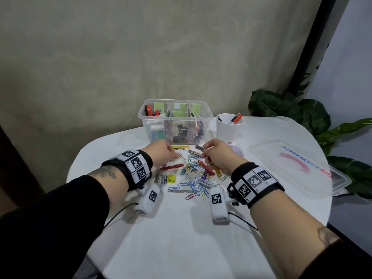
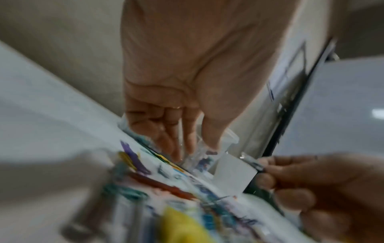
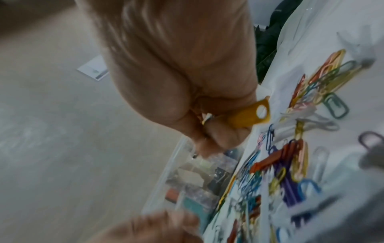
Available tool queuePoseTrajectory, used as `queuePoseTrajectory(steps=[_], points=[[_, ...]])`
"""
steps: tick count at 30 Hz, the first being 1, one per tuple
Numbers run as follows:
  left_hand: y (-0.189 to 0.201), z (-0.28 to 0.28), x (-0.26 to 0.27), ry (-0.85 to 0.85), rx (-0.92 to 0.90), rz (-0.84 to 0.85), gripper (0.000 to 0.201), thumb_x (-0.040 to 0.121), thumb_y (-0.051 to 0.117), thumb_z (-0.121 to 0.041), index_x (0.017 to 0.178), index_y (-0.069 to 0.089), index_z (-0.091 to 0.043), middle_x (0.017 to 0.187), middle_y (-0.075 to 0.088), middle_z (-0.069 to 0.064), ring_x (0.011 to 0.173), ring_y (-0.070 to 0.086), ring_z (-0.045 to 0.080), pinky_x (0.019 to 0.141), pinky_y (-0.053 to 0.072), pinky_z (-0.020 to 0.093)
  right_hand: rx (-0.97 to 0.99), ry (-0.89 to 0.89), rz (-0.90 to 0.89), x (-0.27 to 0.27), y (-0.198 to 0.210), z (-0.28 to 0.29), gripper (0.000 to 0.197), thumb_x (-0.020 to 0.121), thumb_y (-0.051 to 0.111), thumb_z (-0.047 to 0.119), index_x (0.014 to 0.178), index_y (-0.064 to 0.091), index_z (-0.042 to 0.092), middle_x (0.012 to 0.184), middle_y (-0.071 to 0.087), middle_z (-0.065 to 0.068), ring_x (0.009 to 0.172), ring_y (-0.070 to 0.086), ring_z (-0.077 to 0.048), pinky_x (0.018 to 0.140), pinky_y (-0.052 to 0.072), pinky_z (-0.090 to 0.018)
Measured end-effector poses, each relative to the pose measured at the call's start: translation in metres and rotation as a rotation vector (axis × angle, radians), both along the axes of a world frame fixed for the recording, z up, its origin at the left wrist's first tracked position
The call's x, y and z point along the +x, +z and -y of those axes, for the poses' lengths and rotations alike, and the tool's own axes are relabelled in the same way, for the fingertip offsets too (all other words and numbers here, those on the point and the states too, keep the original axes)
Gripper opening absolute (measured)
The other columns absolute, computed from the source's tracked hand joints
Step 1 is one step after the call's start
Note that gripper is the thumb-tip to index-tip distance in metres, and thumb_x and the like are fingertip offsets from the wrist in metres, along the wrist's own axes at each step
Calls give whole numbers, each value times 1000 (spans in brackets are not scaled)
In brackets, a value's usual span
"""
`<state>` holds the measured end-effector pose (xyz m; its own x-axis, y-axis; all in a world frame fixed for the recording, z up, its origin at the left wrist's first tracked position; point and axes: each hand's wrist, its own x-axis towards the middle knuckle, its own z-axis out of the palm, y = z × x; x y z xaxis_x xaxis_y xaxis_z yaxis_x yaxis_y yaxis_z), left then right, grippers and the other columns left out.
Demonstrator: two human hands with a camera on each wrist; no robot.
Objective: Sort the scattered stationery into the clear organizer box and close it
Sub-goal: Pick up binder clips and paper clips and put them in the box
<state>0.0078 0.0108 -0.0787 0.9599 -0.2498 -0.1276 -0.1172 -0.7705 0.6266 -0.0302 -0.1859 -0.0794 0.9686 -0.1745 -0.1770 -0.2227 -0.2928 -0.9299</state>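
The clear organizer box (image 1: 175,125) stands open at the back of the round white table (image 1: 181,228), with stationery in its compartments. In front of it lies a pile of coloured paper clips (image 1: 192,172), a red cutter (image 1: 172,166) and a yellow sharpener (image 1: 171,179). My right hand (image 1: 214,156) hovers over the pile's right side. It grips a yellow cutter (image 3: 245,115) in the palm and pinches a grey metal piece (image 1: 198,147). My left hand (image 1: 164,153) is at the pile's left edge, fingers (image 2: 176,139) pointing down, straight, nothing seen between them.
The box's clear lid (image 1: 291,164) lies upside down at the right. A white cup (image 1: 228,127) with pens stands right of the box. Green plant leaves (image 1: 302,109) lean in behind the table's right edge. A wall rises close behind.
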Motion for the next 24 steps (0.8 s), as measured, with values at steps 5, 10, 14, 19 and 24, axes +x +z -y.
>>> queuePoseTrajectory(steps=[5, 10, 14, 19, 24], points=[[-8, -4, 9, -104, 309, 19, 31, 70, 84, -42, 88, 75, -19, 90, 73, -4, 84, 65, 15, 71, 51, 26, -514, 81, -32, 36, 4, 8, 19, 87, 69, 14, 102, 64, 3, 84, 61, -7, 67, 53, -18, 51, 43, -25], [-12, 8, 17, -169, 432, 15, 27, 79, 77, -37, 89, 77, -11, 92, 75, 5, 86, 68, 23, 74, 53, 31, -917, 211, -78, 68, -1, -2, 36, 83, 75, 30, 106, 68, 3, 105, 71, -12, 96, 67, -27, 80, 56, -32], [-14, 13, 23, -202, 384, 1, 23, 85, 73, -31, 85, 75, -8, 83, 72, 6, 70, 58, 17, 64, 47, 27, -1098, 327, -145, 82, -3, -14, 46, 88, 69, 37, 114, 64, 0, 107, 65, -10, 93, 60, -24, 85, 52, -31], [-2, 7, 42, -118, 234, 113, 4, 94, 58, -15, 92, 58, -12, 94, 67, 10, 78, 65, 24, 58, 52, 30, -1088, 357, -138, 90, 4, -16, 35, 98, 54, 20, 124, 55, -4, 106, 57, -12, 94, 55, -24, 90, 51, -31], [9, -1, 68, -165, 323, 215, 16, 94, 44, -6, 109, 40, -9, 99, 64, 14, 88, 64, 32, 73, 51, 44, -957, 401, -12, 96, 5, -23, 46, 94, 51, 2, 138, 38, 0, 108, 59, -14, 98, 58, -26, 79, 47, -32]])
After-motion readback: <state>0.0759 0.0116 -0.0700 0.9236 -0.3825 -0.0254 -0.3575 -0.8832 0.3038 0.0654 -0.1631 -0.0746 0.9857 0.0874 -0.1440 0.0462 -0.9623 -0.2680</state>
